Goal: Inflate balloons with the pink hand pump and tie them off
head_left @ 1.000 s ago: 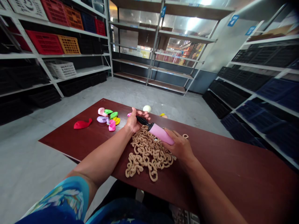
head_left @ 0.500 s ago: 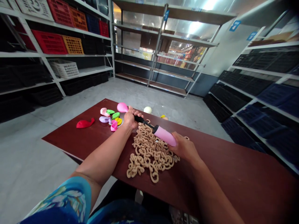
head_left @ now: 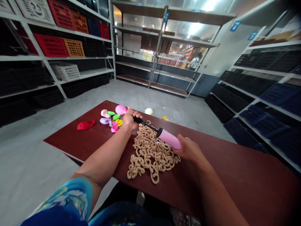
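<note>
My left hand [head_left: 130, 119] is closed around the black end of a balloon pump [head_left: 169, 139], near the neck of a partly filled pink balloon [head_left: 120, 109]. The pump's pink barrel is wrapped by my right hand [head_left: 188, 149], and a length of black shaft shows between the two hands. Beneath the pump spreads a heap of beige, curly, rope-like pieces [head_left: 150, 150]. Left of my left hand lie several limp balloons in green, lilac, yellow and pink; a red balloon [head_left: 86, 125] rests farther left. How the pink balloon's neck is fastened is hidden by my fingers.
The dark red tabletop [head_left: 223, 169] carries all this. Beyond its far edge a pale round balloon [head_left: 148, 111] and a yellow item [head_left: 164, 117] are partly visible. Shelves with crates [head_left: 50, 45] line the left; a metal rack [head_left: 154, 59] stands behind, dark crates [head_left: 244, 94] at right.
My hands have moved slightly apart, the right one rightward with the pink barrel and the left one a little leftward. More of the black shaft shows. The pink balloon has shifted left.
</note>
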`<state>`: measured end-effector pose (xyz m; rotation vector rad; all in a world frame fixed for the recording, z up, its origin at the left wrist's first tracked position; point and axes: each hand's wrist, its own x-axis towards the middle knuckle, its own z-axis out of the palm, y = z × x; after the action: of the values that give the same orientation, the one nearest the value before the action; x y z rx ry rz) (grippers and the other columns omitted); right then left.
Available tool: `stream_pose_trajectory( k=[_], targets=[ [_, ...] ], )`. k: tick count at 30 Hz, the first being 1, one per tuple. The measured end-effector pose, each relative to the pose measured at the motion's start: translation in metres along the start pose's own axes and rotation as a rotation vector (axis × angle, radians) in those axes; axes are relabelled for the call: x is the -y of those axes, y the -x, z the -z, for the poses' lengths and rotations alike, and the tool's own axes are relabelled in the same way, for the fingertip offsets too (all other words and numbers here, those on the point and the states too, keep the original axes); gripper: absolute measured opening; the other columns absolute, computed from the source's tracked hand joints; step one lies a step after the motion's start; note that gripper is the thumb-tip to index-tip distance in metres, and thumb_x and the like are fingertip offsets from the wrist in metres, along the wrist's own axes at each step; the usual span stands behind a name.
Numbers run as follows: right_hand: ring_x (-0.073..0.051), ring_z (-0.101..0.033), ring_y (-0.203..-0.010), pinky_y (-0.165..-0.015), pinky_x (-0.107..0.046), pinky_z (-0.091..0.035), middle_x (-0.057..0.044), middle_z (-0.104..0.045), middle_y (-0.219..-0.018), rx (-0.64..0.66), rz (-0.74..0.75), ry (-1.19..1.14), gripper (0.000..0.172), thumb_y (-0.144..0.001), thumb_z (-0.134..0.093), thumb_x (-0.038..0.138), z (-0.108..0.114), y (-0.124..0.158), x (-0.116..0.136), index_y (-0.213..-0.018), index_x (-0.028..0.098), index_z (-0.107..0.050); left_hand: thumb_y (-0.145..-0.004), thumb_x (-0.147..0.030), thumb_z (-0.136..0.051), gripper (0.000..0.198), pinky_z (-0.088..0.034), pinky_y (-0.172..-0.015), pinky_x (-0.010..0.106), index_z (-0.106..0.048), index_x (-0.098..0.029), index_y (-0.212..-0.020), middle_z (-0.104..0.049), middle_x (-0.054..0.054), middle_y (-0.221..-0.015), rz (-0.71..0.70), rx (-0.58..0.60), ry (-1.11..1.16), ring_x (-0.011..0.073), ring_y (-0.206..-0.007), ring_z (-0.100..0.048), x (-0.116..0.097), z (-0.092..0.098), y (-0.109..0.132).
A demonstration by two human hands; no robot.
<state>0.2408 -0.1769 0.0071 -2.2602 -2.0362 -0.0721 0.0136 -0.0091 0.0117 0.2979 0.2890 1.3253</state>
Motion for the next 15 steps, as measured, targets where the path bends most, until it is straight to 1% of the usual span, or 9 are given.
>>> stream_pose_trajectory(
  k=[2, 5, 10, 12, 15],
  targets=[
    [-0.018, -0.057, -0.067, -0.051, -0.024, -0.025, -0.003, -0.062, -0.077, -0.027, 0.015, 0.022, 0.035, -0.066, -0.06, 0.047, -0.003, 0.0, 0.004, -0.091, 0.023, -0.053, -0.083, -0.048, -0.045, 0.048, -0.037, -0.046, 0.027, -0.022, -0.019, -0.052, -0.026, -0.005, -0.044, 0.017, 0.032, 0.011, 0.0089, -0.039, -0.035, 0.004, -0.001, 0.004],
    [-0.018, -0.057, -0.065, -0.051, -0.025, -0.025, -0.002, -0.063, -0.078, -0.065, 0.04, 0.041, 0.03, -0.068, -0.058, 0.042, -0.007, 0.0, 0.014, -0.09, 0.023, -0.051, -0.082, -0.05, -0.045, 0.05, -0.038, -0.046, 0.027, -0.022, -0.019, -0.051, -0.027, -0.004, -0.044, 0.06, 0.066, -0.004, 0.009, -0.04, -0.036, 0.012, -0.004, 0.011],
    [-0.018, -0.058, -0.067, -0.053, -0.026, -0.029, -0.003, -0.064, -0.08, -0.108, 0.053, 0.005, 0.028, -0.07, -0.056, 0.04, -0.011, -0.001, 0.028, -0.09, 0.021, -0.051, -0.081, -0.054, -0.044, 0.052, -0.041, -0.052, 0.029, -0.021, -0.019, -0.05, -0.031, -0.003, -0.044, 0.132, 0.074, -0.075, 0.0102, -0.044, -0.04, 0.025, -0.01, 0.023],
    [-0.019, -0.059, -0.069, -0.053, -0.026, -0.03, -0.004, -0.064, -0.082, -0.109, 0.05, -0.008, 0.03, -0.07, -0.056, 0.041, -0.011, -0.001, 0.032, -0.091, 0.021, -0.051, -0.08, -0.056, -0.043, 0.053, -0.042, -0.053, 0.03, -0.022, -0.019, -0.049, -0.032, -0.002, -0.044, 0.137, 0.094, -0.099, 0.0108, -0.045, -0.041, 0.029, -0.01, 0.025],
    [-0.019, -0.059, -0.07, -0.053, -0.026, -0.03, -0.004, -0.064, -0.084, -0.099, 0.052, -0.015, 0.03, -0.07, -0.056, 0.042, -0.01, -0.002, 0.036, -0.091, 0.021, -0.051, -0.079, -0.056, -0.044, 0.052, -0.039, -0.049, 0.029, -0.023, -0.019, -0.05, -0.03, -0.003, -0.043, 0.112, 0.102, -0.089, 0.0106, -0.042, -0.038, 0.03, -0.011, 0.024]
  ],
)
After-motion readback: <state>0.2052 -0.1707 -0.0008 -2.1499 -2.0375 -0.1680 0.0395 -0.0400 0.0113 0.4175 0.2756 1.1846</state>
